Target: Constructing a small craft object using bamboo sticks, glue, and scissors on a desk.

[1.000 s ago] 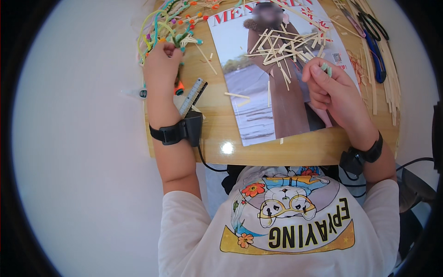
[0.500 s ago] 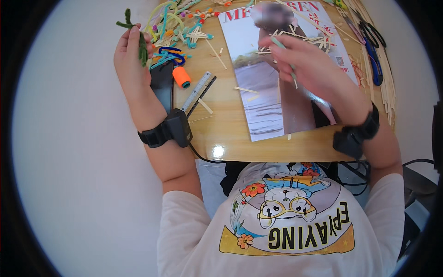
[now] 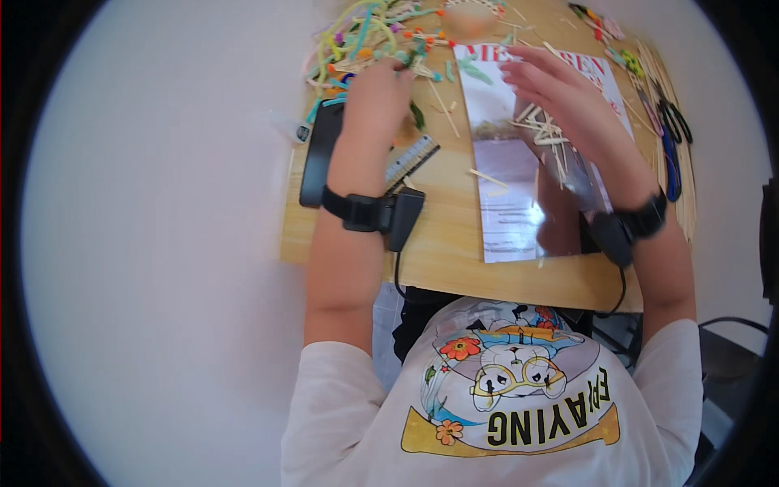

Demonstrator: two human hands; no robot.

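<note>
My left hand (image 3: 378, 101) is over the left side of the table, its fingers closed on a dark green fuzzy pipe cleaner (image 3: 417, 114). The pipe cleaner shows on both sides of the fingers. My right hand (image 3: 561, 89) hangs above a magazine (image 3: 507, 219), fingers stretched out and holding nothing I can see. Under it lies a loose pile of short wooden sticks (image 3: 545, 130). Just left of its fingertips, mint-green pieces (image 3: 474, 71) show blurred by the magazine's upper left corner. The orange thread spool is mostly hidden behind my left hand.
Beside my left forearm are a dark phone (image 3: 323, 162) and a ruler (image 3: 412, 160). Colourful pipe cleaners and stick stars (image 3: 365, 36) crowd the far left. Scissors (image 3: 673, 120), a blue cutter (image 3: 670, 166) and long thin sticks (image 3: 686, 195) line the right edge.
My left hand has moved right over the table with the green pipe cleaner. My right hand has let go of a mint-green piece, and its fingers have straightened. The view has shifted.
</note>
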